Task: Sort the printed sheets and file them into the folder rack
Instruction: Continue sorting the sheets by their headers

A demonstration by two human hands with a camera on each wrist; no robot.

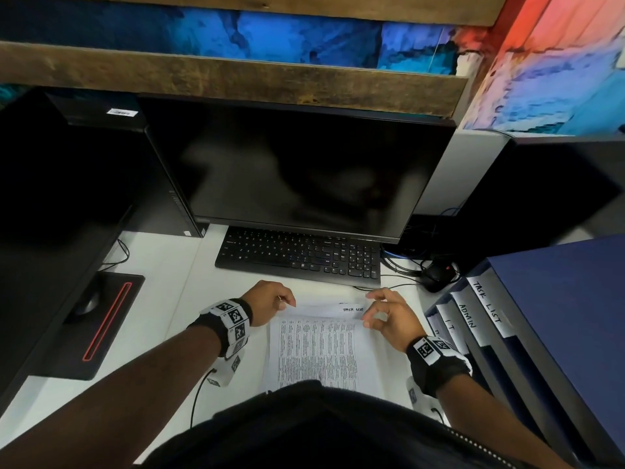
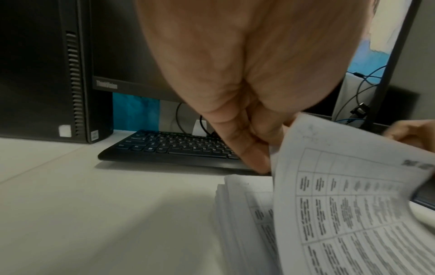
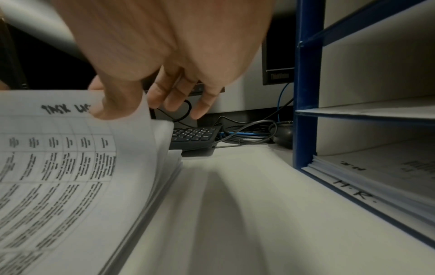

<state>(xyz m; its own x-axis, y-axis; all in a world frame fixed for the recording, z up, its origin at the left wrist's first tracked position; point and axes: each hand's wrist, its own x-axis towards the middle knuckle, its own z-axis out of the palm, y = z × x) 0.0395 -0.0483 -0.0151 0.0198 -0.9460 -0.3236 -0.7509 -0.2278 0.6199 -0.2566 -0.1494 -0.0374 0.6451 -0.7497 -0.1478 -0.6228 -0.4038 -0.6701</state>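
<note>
A stack of white printed sheets [image 1: 318, 353] lies on the white desk [image 1: 162, 299], near its front edge, between the black keyboard [image 1: 299, 257] and the person's body. The top sheet [image 2: 348, 186], a gridded table with "TASK LIST" handwritten at its head, is lifted at its far edge and curls upward off the pile.

Such paper is light and limp: I judge it will sag and flap if held by one corner, and single sheets tend to cling to the one below, so the far corners, taken in both hands, are the sensible hold. The edges crease easily under a hard pinch.

The left hand [image 1: 267, 301] reaches in from the left with the wrist low, its fingers curled down and pinching the sheet's far-left corner. The right hand [image 1: 385, 313] comes from the right, thumb on top and a finger beneath, pinching the far-right corner beside the handwritten title, while its other fingers [image 3: 188, 96] hang loosely spread behind the paper.

The blue folder rack [image 1: 527, 333] stands just right of the stack, its slots tagged with white labels including "TASK LIST", "ADMIN" and "H.R."; the lowest slot already holds papers [image 3: 381, 178]. The lifted sheet likely belongs in the "TASK LIST" slot [image 1: 487, 304]
</note>
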